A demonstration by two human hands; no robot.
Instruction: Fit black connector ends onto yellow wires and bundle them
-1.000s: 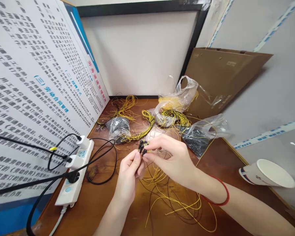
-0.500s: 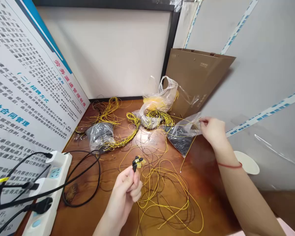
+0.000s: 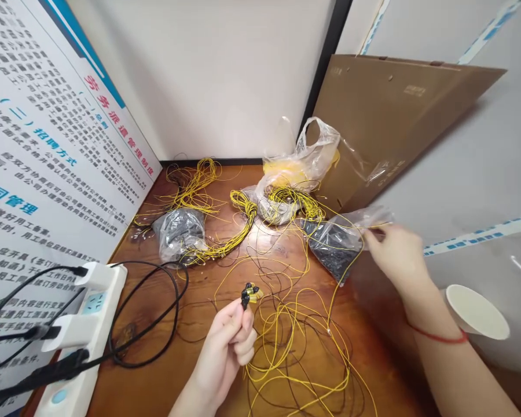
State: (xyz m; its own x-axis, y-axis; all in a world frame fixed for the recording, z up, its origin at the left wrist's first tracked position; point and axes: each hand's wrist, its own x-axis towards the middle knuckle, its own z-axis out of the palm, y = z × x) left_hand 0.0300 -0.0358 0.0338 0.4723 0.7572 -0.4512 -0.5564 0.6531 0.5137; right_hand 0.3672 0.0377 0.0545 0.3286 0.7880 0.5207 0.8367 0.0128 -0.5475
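Raised over the near middle of the table, my left hand [image 3: 228, 341] is closed. Its thumb and fingertips pinch a small clump of black connectors [image 3: 248, 293] with yellow, see-through bits. To the right, my right hand [image 3: 397, 252] is closed at the edge of a clear plastic bag [image 3: 335, 246] of small black parts. A yellow wire [image 3: 345, 272] runs down from its fingertips, with a pale tip at the lower end. Below and between the hands spread loose loops of yellow and brown wire [image 3: 282, 327].
A white power strip [image 3: 98, 307] with black cables lies at the left. Behind are another bag of dark parts [image 3: 180, 231], yellow wire bundles [image 3: 245, 211] and a white carrier bag [image 3: 319, 147]. A brown cardboard bag [image 3: 386, 116] leans at the right, above a pale cup [image 3: 477, 310].
The view has tilted down and shifted, so the hands and table contents sit differently in the picture. My right hand has come a little lower with the yellow wire. My left hand keeps its pinch.
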